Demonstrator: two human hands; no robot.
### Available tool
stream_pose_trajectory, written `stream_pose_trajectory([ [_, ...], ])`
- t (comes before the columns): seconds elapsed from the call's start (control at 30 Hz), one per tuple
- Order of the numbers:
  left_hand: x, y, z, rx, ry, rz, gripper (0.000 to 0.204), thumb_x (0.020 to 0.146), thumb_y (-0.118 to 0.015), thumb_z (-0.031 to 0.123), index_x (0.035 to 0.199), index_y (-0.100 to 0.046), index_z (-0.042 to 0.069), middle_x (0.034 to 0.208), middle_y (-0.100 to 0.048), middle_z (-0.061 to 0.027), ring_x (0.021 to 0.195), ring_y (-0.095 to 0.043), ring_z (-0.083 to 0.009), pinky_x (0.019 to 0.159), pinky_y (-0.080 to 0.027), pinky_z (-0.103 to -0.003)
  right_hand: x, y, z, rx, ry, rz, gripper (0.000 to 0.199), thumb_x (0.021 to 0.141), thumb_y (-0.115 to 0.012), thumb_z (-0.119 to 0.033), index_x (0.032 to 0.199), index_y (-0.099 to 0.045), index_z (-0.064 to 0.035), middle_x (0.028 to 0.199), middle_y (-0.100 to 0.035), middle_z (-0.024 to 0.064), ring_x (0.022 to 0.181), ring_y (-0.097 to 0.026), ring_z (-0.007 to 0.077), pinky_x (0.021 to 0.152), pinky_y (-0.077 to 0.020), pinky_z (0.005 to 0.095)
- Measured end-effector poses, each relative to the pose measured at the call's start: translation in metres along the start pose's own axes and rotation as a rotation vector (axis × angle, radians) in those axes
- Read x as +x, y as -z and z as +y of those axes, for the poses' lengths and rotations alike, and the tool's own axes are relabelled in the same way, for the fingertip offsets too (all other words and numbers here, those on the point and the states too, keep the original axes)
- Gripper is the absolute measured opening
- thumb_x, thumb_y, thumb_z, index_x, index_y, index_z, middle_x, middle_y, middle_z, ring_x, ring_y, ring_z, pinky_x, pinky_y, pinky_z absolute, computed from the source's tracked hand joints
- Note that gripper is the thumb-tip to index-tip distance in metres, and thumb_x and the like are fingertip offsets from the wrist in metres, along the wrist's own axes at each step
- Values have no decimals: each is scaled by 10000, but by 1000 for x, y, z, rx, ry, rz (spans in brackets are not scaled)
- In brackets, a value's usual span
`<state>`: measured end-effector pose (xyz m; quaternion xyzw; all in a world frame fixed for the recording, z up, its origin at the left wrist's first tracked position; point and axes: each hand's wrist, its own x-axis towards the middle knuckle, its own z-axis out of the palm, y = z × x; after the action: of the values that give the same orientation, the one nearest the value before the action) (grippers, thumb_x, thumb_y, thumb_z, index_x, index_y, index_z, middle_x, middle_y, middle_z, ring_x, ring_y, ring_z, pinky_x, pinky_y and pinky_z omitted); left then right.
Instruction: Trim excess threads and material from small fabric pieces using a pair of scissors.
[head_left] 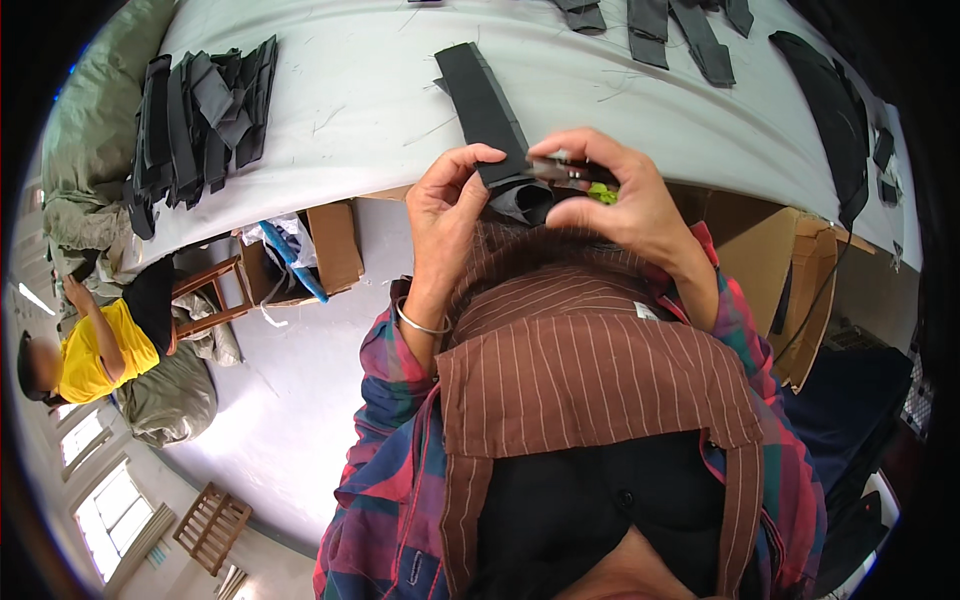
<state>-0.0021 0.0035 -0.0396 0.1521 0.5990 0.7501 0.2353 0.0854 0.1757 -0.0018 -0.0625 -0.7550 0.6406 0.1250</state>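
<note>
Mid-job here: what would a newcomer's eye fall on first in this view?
The person in a bright yellow shirt at far left stands out, as does the brown striped apron at lower centre. At the near edge of the white-covered table, the left hand holds a dark fabric strip while the right hand grips a blurred small tool. Dark strips lie piled at upper left.

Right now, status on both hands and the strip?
Left hand pinching strip. Right hand holding dark tool by it, blurred; contact unclear. Strip pile left, out of the way.
</note>
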Motion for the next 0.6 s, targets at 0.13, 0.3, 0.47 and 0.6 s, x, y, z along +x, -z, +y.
stream_pose_trajectory([
  [0.13, 3, 5, 3, 10, 54, -16, 211, 883, -521, -49, 1052, -645, -27, 969, -621, -1, 845, -545, -43, 746, -420, -167, -8, -8, 7, -143, 81, -98, 204, 702, -715, -49, 900, -672, -69, 755, -655, 29, 670, -604, 162, 669, -466, 279],
  [0.3, 5, -4, 8, -170, 184, 39, 217, 856, -615, -36, 1066, -659, -11, 883, -603, 38, 746, -483, -5, 655, -377, -151, -13, -12, 5, -388, 341, -138, 194, 636, -666, -15, 803, -662, -111, 727, -642, 19, 657, -608, 225, 592, -418, 316],
  [0.47, 5, -15, 13, 162, 68, -66, 163, 848, -648, -28, 1006, -669, 11, 774, -558, 88, 653, -449, 9, 577, -360, -148, 1, -4, -1, -441, 341, 20, 197, 634, -631, -4, 809, -643, -93, 692, -618, 35, 649, -599, 273, 579, -416, 350],
  [0.6, 10, -17, 15, 78, 99, -80, 221, 860, -620, -15, 1075, -669, -1, 773, -591, 60, 654, -480, -1, 576, -385, -155, 22, -9, 18, -109, 85, 54, 89, 763, -677, -65, 833, -653, -16, 693, -631, 95, 598, -571, 180, 575, -439, 300],
])
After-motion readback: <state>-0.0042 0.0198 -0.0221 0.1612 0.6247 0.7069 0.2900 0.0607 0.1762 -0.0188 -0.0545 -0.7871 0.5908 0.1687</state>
